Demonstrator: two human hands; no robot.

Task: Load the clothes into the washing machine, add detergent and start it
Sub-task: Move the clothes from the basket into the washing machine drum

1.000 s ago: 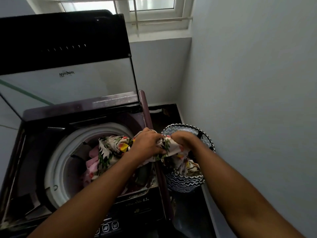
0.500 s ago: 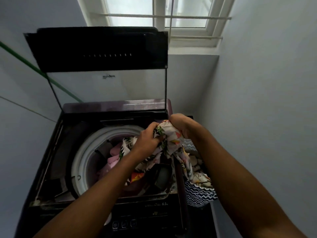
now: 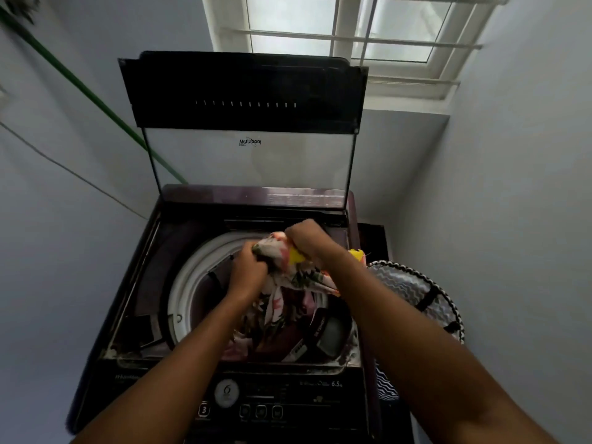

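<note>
A dark top-loading washing machine (image 3: 179, 200) stands below me with its glass lid (image 3: 250, 161) propped upright. A floral garment (image 3: 298, 277) in white, pink, yellow and green hangs over the white-rimmed drum (image 3: 185, 283). My left hand (image 3: 248, 267) grips a bunch of the cloth above the drum. My right hand (image 3: 304, 235) grips its top end a little higher and further back. The lower part of the garment trails into the drum, where pink clothes (image 3: 307, 302) lie.
A black-and-white zigzag laundry basket (image 3: 416, 293) stands on the floor right of the machine. The control panel (image 3: 256, 402) with buttons runs along the machine's near edge. Walls close in on both sides; a green pipe (image 3: 80, 88) slants on the left wall, a window (image 3: 352, 27) above.
Both hands have carried the floral garment from the basket on the right over to the drum. The basket now shows without the cloth hanging from it. My view has tilted upward.
</note>
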